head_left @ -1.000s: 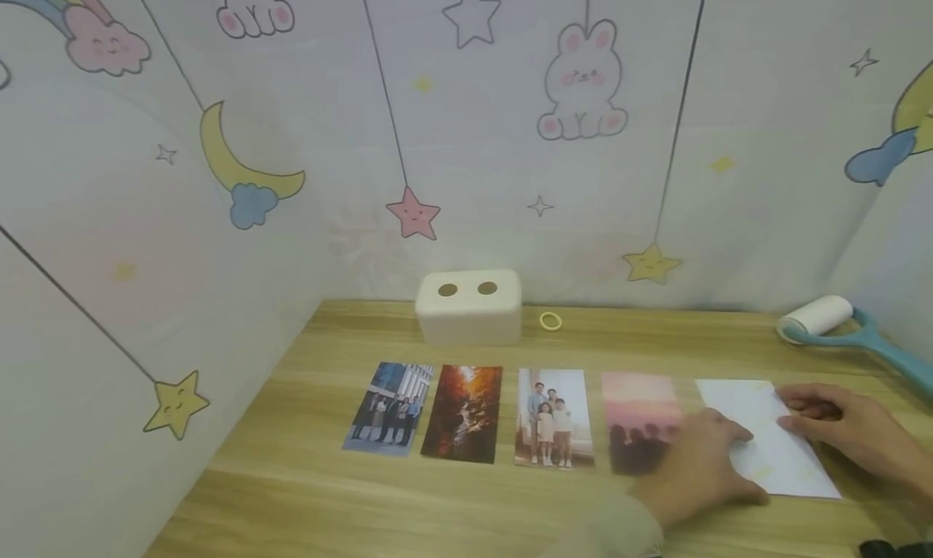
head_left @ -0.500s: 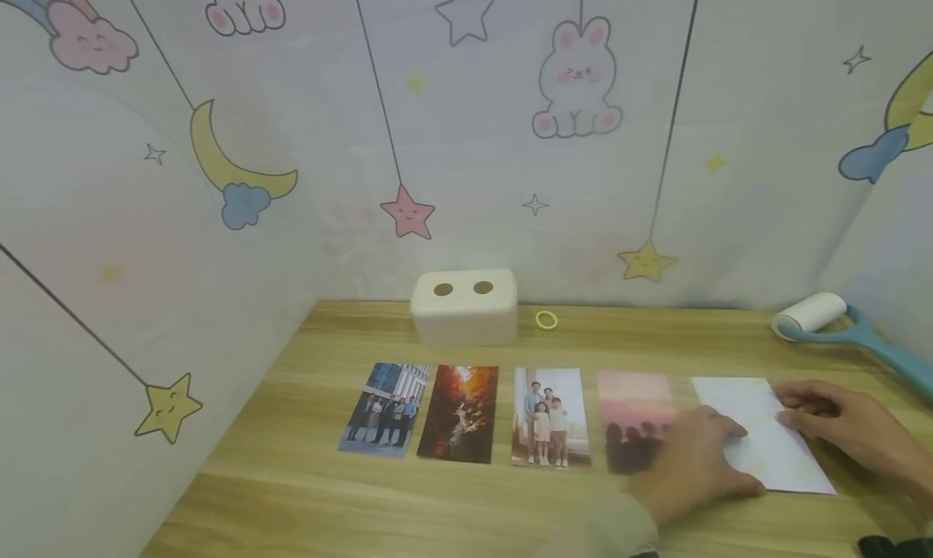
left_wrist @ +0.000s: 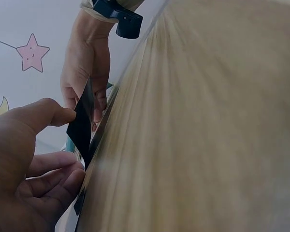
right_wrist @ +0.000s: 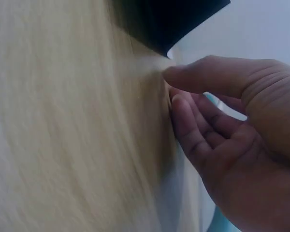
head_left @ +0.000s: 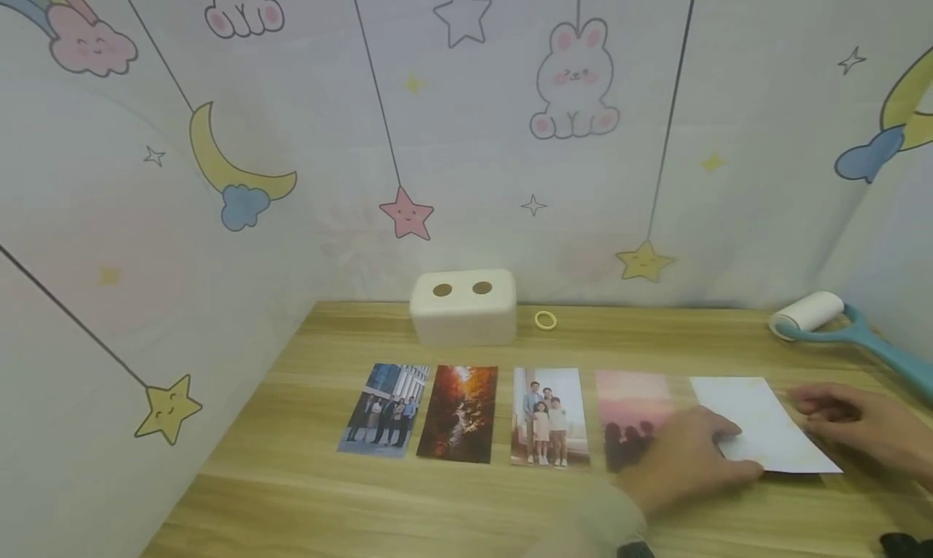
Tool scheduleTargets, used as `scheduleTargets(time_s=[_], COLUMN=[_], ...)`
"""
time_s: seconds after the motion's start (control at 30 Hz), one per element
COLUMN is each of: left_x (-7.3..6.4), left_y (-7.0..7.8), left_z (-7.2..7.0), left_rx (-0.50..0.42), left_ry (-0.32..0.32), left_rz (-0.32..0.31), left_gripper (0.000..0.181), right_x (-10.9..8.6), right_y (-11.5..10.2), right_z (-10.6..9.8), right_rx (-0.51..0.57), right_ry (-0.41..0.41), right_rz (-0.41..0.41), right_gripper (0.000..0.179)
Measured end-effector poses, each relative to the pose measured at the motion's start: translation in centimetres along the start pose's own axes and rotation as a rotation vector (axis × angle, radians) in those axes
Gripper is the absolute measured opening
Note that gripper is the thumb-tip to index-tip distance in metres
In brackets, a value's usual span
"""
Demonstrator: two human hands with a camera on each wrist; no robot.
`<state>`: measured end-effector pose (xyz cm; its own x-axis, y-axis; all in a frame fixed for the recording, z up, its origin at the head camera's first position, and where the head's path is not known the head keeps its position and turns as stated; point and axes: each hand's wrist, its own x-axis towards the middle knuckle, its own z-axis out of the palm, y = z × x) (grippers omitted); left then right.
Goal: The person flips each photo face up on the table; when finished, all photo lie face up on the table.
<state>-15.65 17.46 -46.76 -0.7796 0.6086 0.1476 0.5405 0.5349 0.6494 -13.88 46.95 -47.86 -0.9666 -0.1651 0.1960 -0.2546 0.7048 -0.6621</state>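
Note:
At the right end of a row of photos lies a photo card [head_left: 758, 416], its plain white side up in the head view. My left hand [head_left: 678, 465] holds its left and near edge between thumb and fingers. In the left wrist view the card [left_wrist: 81, 125] shows a dark underside and tilts up off the table. My right hand [head_left: 863, 424] is just right of the card, apart from it, fingers loosely curled. The right wrist view shows this hand [right_wrist: 227, 125] with nothing between thumb and fingertips. A pink sunset photo [head_left: 632, 396] is partly hidden behind my left hand.
Further left lie a family photo [head_left: 551, 420], an autumn stream photo [head_left: 459, 416] and a group photo [head_left: 384, 412]. Behind them stand a cream box [head_left: 463, 319] with two holes and a yellow ring [head_left: 545, 321]. A lint roller [head_left: 812, 313] lies at the back right.
My right hand has let go of the card's right edge and moved right. The card's near right part has lifted and its near edge sits further from me. The left hand has barely moved.

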Motion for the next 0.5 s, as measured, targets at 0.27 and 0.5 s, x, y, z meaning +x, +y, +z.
scheduleTargets(time_s=[0.27,0.5], left_x=[0.0,0.16], left_y=[-0.46,-0.88], left_z=[-0.16,-0.17], left_rx=[-0.104,0.029], left_ry=[-0.028,-0.038], left_rz=[-0.009,0.057], left_gripper=[0.043,0.05], right_x=[-0.22,-0.38], right_y=[0.82,0.39], right_z=[-0.77,-0.94], right_rx=[0.067,0.098], right_ry=[-0.086,-0.133], right_rz=[-0.054,-0.016], right_gripper=[0.063,0.057])
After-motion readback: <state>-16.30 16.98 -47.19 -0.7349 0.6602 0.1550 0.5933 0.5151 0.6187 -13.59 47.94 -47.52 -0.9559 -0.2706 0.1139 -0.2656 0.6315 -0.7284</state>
